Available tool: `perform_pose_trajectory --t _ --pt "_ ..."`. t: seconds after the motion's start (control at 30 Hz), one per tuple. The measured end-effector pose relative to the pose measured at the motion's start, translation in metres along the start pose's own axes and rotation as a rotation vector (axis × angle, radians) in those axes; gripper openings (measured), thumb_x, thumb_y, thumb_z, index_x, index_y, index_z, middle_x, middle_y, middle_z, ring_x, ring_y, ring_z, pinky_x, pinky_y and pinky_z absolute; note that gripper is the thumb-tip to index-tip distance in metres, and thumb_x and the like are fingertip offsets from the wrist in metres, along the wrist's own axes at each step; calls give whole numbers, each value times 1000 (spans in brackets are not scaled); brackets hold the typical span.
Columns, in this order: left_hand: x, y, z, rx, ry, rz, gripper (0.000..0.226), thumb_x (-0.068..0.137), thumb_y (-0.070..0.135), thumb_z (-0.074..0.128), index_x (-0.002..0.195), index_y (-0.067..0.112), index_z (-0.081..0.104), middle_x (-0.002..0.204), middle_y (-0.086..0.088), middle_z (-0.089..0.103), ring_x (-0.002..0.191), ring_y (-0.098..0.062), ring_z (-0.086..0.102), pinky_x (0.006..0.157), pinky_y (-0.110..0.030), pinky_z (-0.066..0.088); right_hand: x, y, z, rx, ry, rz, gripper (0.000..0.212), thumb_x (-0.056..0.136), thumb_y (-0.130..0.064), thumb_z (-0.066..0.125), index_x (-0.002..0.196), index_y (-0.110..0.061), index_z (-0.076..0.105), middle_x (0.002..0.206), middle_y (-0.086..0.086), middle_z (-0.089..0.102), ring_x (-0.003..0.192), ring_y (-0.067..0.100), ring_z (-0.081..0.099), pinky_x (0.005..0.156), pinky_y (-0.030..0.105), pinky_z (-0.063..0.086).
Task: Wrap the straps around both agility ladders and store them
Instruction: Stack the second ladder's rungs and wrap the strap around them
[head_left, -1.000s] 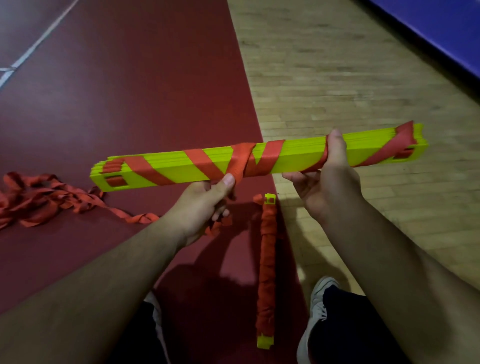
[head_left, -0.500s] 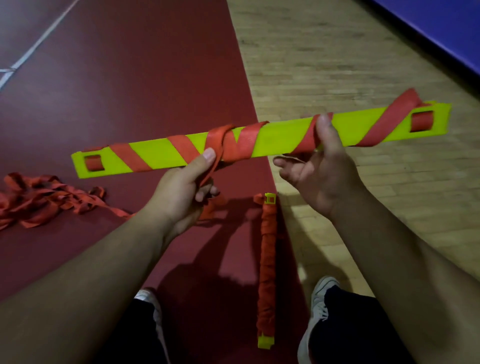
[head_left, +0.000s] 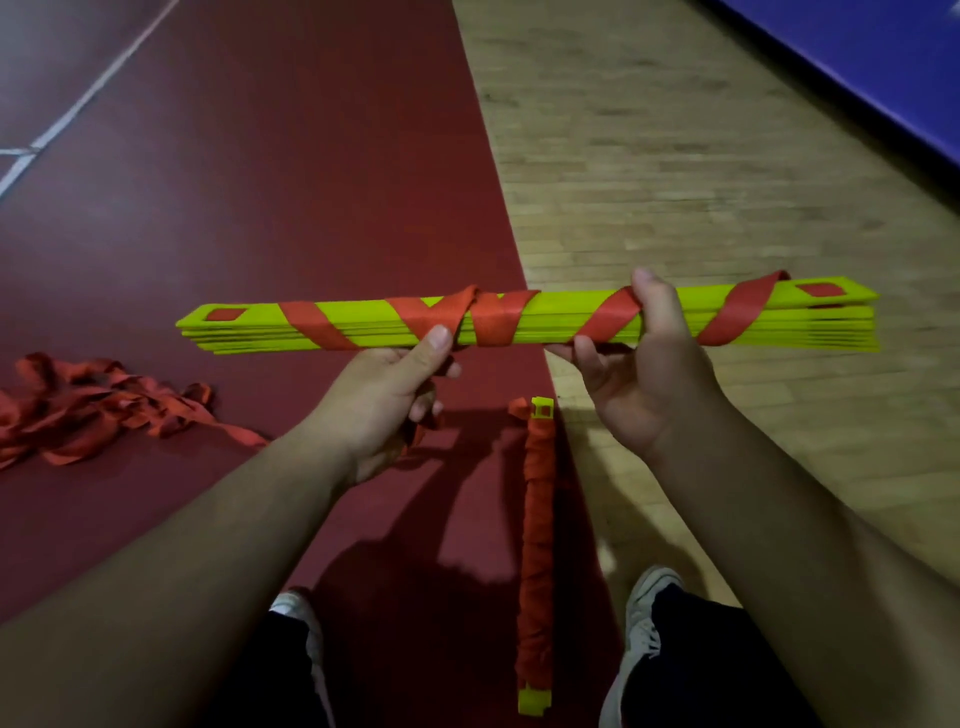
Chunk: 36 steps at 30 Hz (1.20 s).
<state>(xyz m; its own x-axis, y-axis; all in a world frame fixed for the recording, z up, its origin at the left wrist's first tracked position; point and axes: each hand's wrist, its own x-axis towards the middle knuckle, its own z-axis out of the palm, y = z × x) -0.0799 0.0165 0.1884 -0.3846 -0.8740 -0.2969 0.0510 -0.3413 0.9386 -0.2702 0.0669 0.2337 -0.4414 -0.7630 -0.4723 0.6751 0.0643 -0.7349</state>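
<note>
Ladder stack (head_left: 558, 314) in curled grips: L hand (head_left: 384, 400) thumb on strap (head_left: 493, 322), R hand (head_left: 649, 384) thumb atop.

Light: dim indoor, overhead source.
Shadows: dark, soft-edged patches on the red mat (head_left: 395, 545), near side.
Sharpness: held agility ladder (head_left: 566, 312) crisp; wooden floor (head_left: 727, 171) smeared far right.
Edges: wide-angle stretch toward the near corners.

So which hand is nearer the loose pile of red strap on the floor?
Left. The left hand grips the ladder bundle near its middle, up and right of the strap pile; the right hand grips the bundle farther right, beyond the left hand.
</note>
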Motion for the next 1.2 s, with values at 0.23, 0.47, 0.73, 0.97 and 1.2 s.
perform_pose_trajectory --t 0.23,0.47,0.73,0.97,1.2 --pt "0 -5 3 -151 9 17 45 75 48 65 95 8 64 54 0 28 42 -6 34 60 -20 40 -12 1 4 -4 3 122 42 92 -51 64 105 -12 55 95 19 67 73 38 75 42 17 52" --pt "1 -4 5 -85 9 148 18 82 32 70 80 17 59 37 10 31 37 -3 32 55 -19 41 -15 4 8 71 -6 145 50 92 -51 64 118 -9 56 98 16 69 77 40 75 48 16 55" --pt "5 5 1 -295 -6 104 40 83 46 70 96 10 61 90 -7 59 38 -4 30 57 -21 37 -6 12 1 -162 -313 -124 32 87 -34 71 111 -15 64 111 9 69 106 29 70 83 35 57" --pt "0 8 -3 -238 -18 78 51 75 56 52 71 15 80 95 -12 57 37 -4 32 57 -18 39 -14 12 6 -38 -398 -198 30 74 -22 81 98 -13 65 90 3 70 74 15 69 71 32 62" --pt "-6 4 4 -99 19 98 28 81 40 70 67 18 59 41 8 36 42 -6 39 65 -24 41 -15 12 5 -13 -85 -94 39 73 -47 75 87 -11 66 81 12 60 72 22 61 53 22 55"
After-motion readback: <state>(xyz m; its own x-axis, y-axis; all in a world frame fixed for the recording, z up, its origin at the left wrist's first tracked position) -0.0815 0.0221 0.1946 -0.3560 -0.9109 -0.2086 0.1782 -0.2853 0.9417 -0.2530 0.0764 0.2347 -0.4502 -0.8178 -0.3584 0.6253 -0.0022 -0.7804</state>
